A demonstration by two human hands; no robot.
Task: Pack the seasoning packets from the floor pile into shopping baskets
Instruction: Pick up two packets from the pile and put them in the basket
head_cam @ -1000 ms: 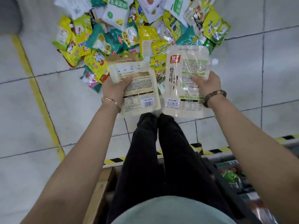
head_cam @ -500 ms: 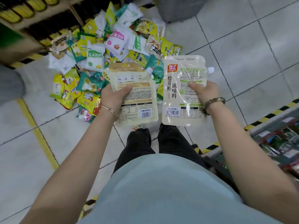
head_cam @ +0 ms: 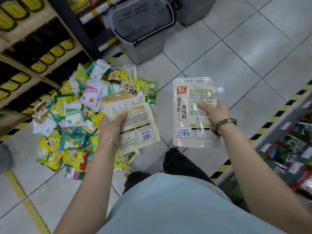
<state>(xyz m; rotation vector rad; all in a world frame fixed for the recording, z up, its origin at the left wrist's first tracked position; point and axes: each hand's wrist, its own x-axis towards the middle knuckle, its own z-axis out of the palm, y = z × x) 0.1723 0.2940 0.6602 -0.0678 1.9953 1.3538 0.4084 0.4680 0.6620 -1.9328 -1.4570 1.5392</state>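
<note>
My left hand [head_cam: 112, 124] grips a beige seasoning packet [head_cam: 135, 122] with a barcode, held over the right edge of the floor pile [head_cam: 70, 119] of yellow, green and white packets. My right hand [head_cam: 213, 112] grips a white spouted pouch [head_cam: 184, 115] with a red logo and black characters, held over bare tile to the right of the pile. A grey shopping basket [head_cam: 143, 41] with a black rim stands on the floor beyond the pile, at the top centre. Both packets are held upright, apart from each other.
Wooden shelves [head_cam: 33, 53] with yellow-capped dark bottles run along the left. A second grey bin [head_cam: 192, 9] stands behind the basket. At right is a low shelf [head_cam: 287, 149] of packaged goods, edged by yellow-black tape [head_cam: 270, 119]. My legs [head_cam: 177, 162] stand on light tiles.
The view has swung up and right as I rose: the grey basket and the left shelves came into sight. Both hands still hold their packets, now spread further apart.
</note>
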